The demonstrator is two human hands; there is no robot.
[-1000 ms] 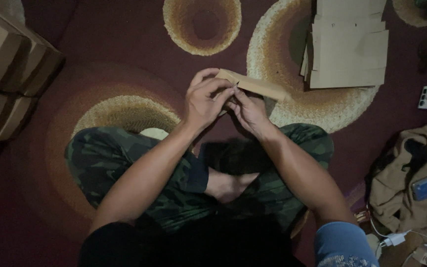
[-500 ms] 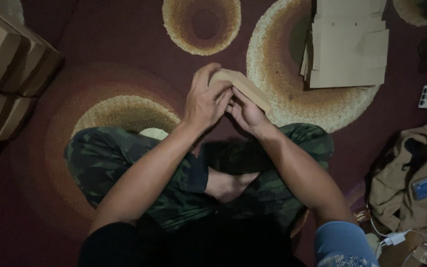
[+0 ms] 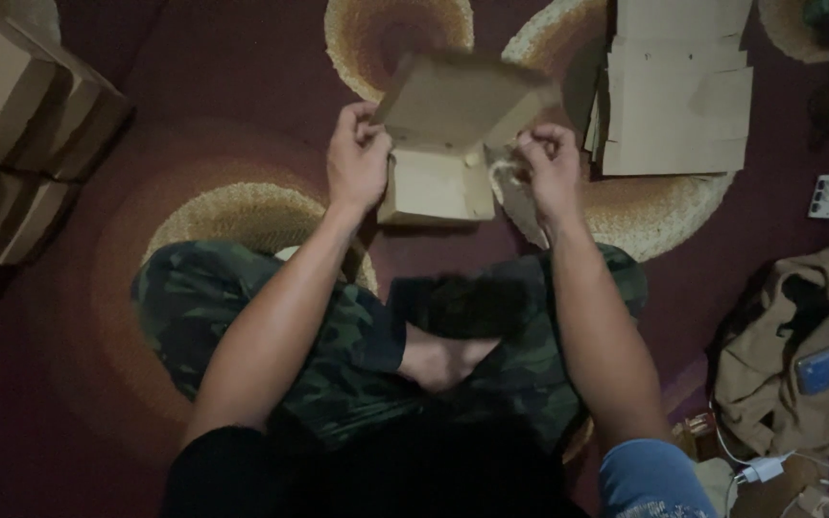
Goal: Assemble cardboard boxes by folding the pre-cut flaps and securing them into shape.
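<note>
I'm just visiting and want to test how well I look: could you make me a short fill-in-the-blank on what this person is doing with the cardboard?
1. Both hands, the left hand and the right hand, hold a partly folded cardboard ____.
2. The box has its lid ____.
3. The stack of flat cardboard lies on the ____ side of the picture.
4. The person sits with legs ____ on the carpet.

Missing words: box; open; right; crossed

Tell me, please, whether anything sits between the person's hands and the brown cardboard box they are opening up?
Nothing visible does: the left hand and right hand each grip a side of the half-opened brown cardboard box directly, held above the patterned maroon carpet.
</note>
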